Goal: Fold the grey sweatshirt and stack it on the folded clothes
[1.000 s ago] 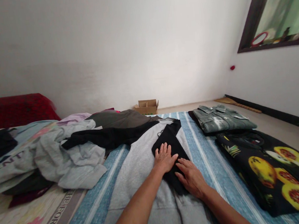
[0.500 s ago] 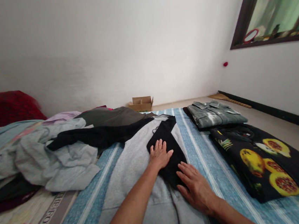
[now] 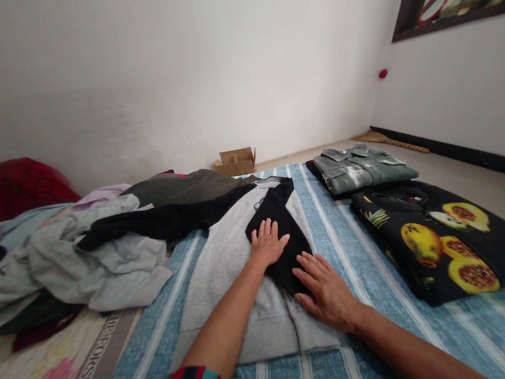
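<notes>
A grey sweatshirt (image 3: 225,275) with black sleeves lies flat in front of me. Its right-hand black sleeve (image 3: 276,211) is folded in over the body, while the other sleeve (image 3: 166,218) stretches out to the left. My left hand (image 3: 269,241) rests on the folded sleeve, palm down with fingers spread. Lower and to the right, my right hand (image 3: 324,290) lies flat at the edge of that sleeve and the sweatshirt's side, fingers stretched out. Neither hand grips the cloth.
Loose clothes (image 3: 93,258) are heaped on the left. To the right lie a folded black garment with fruit print (image 3: 445,242) and folded grey-green clothing (image 3: 362,167). Under them is a blue striped sheet (image 3: 356,245). A cardboard box (image 3: 235,162) stands by the wall.
The view has tipped down slightly, so everything sits higher and more of the striped left cuff shows. Both hands keep nearly the same place on the sweatshirt.
</notes>
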